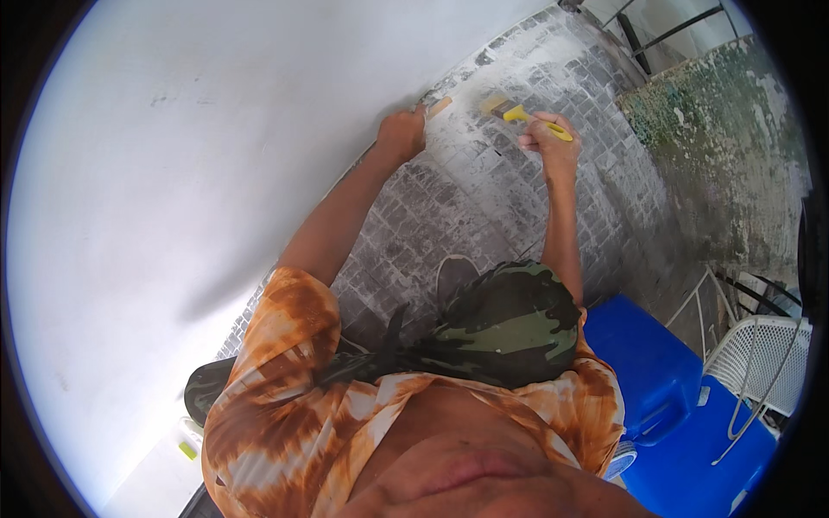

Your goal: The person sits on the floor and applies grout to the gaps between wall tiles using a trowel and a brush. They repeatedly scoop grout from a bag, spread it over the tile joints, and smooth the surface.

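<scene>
My right hand (553,142) is closed round the yellow handle of a paintbrush (517,113). The pale bristles point left, over or on the dusty floor; contact cannot be made out. At the foot of the white wall (216,112), my left hand (402,135) is closed on a flat tan strip (439,107). One end of the strip sticks out past my fingers along the wall's lower edge; the rest is hidden in my grip. White powder coats the grey patterned floor (432,203) around both hands.
A rough, mossy low wall (717,138) stands on the right. Two blue plastic containers (643,363) and a white perforated metal chair (760,363) are at the lower right. Dark metal bars (682,30) show at the top right. My bent knee (518,324) is between my arms.
</scene>
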### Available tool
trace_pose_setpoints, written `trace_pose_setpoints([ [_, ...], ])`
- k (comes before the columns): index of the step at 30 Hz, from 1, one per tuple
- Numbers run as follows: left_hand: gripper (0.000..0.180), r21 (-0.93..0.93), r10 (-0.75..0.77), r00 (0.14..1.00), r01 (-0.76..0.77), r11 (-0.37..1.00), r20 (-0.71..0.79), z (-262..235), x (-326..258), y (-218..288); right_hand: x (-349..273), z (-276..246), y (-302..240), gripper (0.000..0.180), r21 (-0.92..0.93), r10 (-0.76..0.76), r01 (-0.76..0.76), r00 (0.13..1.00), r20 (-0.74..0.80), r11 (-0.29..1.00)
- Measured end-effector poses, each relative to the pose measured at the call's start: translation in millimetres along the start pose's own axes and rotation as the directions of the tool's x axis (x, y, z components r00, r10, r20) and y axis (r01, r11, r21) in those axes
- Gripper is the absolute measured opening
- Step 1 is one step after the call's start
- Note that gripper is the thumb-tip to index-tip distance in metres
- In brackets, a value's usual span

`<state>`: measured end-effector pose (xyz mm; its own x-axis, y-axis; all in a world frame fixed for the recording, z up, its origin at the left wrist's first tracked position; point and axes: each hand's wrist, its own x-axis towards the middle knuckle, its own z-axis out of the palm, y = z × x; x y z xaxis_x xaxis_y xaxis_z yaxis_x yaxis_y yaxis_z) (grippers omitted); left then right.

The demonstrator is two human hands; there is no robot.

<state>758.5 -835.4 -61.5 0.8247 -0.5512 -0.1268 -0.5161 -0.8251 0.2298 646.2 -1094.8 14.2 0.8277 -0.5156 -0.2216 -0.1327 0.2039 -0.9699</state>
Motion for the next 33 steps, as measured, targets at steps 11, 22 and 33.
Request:
trace_pose_setpoints([
  [11,0.040,-0.051,-0.073,0.997,0.072,0.996,-0.018,-25,1,28,143,41,33,0.017,-0.154,-0.190,0.180,0.980,-0.054,0.971],
  [22,0.036,-0.625,-0.633,0.773,0.475,0.620,-0.040,-69,-125,26,144,72,50,0.026,-0.469,-0.450,0.420,0.891,0.054,0.776],
  [33,0.029,-0.852,-0.707,0.602,0.523,-0.002,0.371,-35,-199,-33,286,-36,21,0.030,-0.577,-0.528,0.312,0.812,-0.250,0.755],
])
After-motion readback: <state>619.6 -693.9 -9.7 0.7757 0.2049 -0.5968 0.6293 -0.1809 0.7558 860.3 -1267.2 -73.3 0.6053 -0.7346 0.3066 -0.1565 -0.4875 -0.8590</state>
